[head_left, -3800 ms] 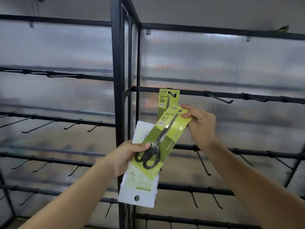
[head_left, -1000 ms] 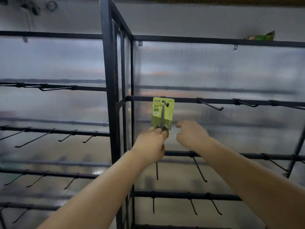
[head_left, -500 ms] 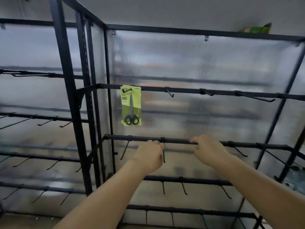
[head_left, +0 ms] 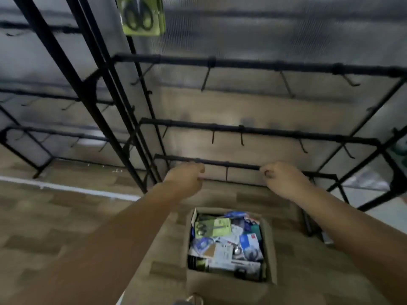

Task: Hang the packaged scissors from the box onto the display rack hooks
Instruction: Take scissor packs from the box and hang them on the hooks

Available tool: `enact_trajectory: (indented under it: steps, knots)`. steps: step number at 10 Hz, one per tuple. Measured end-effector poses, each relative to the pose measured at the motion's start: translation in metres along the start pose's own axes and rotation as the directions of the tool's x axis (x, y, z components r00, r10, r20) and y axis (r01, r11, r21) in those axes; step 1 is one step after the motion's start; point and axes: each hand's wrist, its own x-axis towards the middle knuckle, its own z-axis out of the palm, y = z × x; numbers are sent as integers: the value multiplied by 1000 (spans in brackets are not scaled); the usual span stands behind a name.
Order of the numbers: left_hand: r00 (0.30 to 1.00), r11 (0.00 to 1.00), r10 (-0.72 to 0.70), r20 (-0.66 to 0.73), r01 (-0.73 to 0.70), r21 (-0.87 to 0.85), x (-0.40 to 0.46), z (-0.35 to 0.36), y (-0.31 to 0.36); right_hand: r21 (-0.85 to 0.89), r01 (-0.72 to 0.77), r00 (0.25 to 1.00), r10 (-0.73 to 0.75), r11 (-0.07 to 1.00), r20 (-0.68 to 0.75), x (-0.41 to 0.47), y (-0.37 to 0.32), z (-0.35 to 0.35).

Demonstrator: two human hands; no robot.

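Observation:
A green pack of black-handled scissors (head_left: pixel 141 16) hangs from a hook at the top edge of the view, on the black display rack (head_left: pixel 253 63). On the floor below stands an open cardboard box (head_left: pixel 270 249) full of mixed packaged goods. Another green scissors pack (head_left: pixel 212 227) lies on top at its far left. My left hand (head_left: pixel 187 178) and my right hand (head_left: pixel 280 180) are stretched out above the box, in front of the rack's lowest bar. Their fingers are loosely curled and hold nothing.
Several bare hooks (head_left: pixel 241 137) stick out from the rack's lower bars. A second rack section (head_left: pixel 50 95) stands to the left, its black upright post (head_left: pixel 88 100) between them. The floor is wood-patterned with a white strip (head_left: pixel 66 188).
My view has tipped down from the rack to the box on the floor. Both hands have let go of the hung scissors pack and dropped lower, empty.

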Motion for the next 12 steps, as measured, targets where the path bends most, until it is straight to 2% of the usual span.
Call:
enact_trajectory:
  steps: [1,2,3,4,5,6,7,8,9,10,12]
  knots:
    - [989,989,-108,101,118,-93,16,64,-18,-60,17,990,-8,998,142,20,32,71]
    - [952,963,-204,230,237,-126,37,133,-36,-34,-56,961,63,998,271,40,66,154]
    - [929,979,-185,321,202,-21,61,231,-69,58,-218,905,180,974,386,53,105,240]
    - [907,967,-215,363,250,-54,85,304,-86,100,-346,885,289,933,366,61,146,322]
    - [857,957,-237,457,286,-39,101,379,-98,91,-446,819,365,890,443,66,178,395]
    - [840,956,-233,490,289,-42,119,441,-107,20,-478,783,416,878,463,71,203,451]
    - [851,980,-173,497,201,-3,133,487,-105,-23,-344,853,323,939,410,78,219,493]
    - [884,999,-16,467,-7,48,142,521,-100,-95,-117,915,144,989,376,90,226,523]
    - [864,988,52,502,-117,99,142,543,-96,-182,58,892,31,982,452,101,227,544]
    - [851,975,35,523,-143,167,140,559,-92,-215,148,858,-17,965,514,106,226,558]
    - [890,952,-30,455,-113,284,137,580,-83,-212,205,813,-46,955,580,109,221,576]
